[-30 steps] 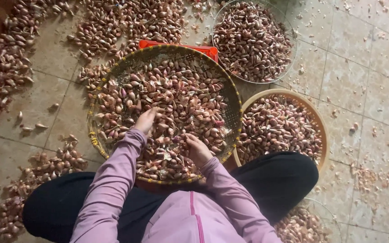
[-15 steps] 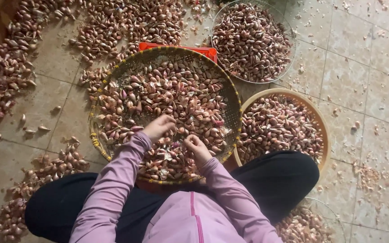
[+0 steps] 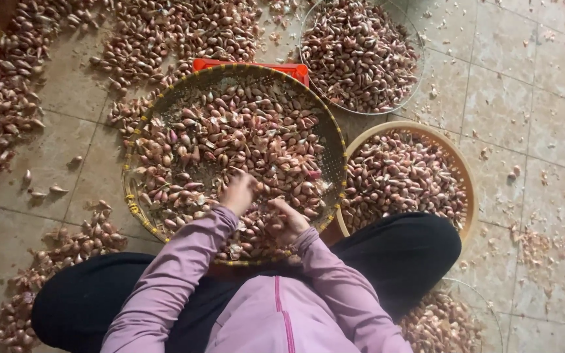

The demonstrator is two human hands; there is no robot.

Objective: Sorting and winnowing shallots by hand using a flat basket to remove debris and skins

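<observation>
— Shallots (image 3: pixel 230 140), pinkish and papery, fill the round woven sieve (image 3: pixel 142 216) that sits before the seated person's knees, propped on a red crate (image 3: pixel 250 65).
— And the hands?
— Both rest in the near part of that heap. The left hand (image 3: pixel 238 194) has fingers curled down among the bulbs; the right hand (image 3: pixel 287 222) is loosely cupped over some. Whether either actually pinches one, I cannot tell.
— Other containers?
— A tan basket (image 3: pixel 460 171) just right of the sieve and a pale basin (image 3: pixel 315 85) beyond, both full of shallots.
— Room to move?
— Loose piles (image 3: pixel 8 111) crowd the tiled floor (image 3: pixel 531 117) left; right lies mostly scattered skins.
</observation>
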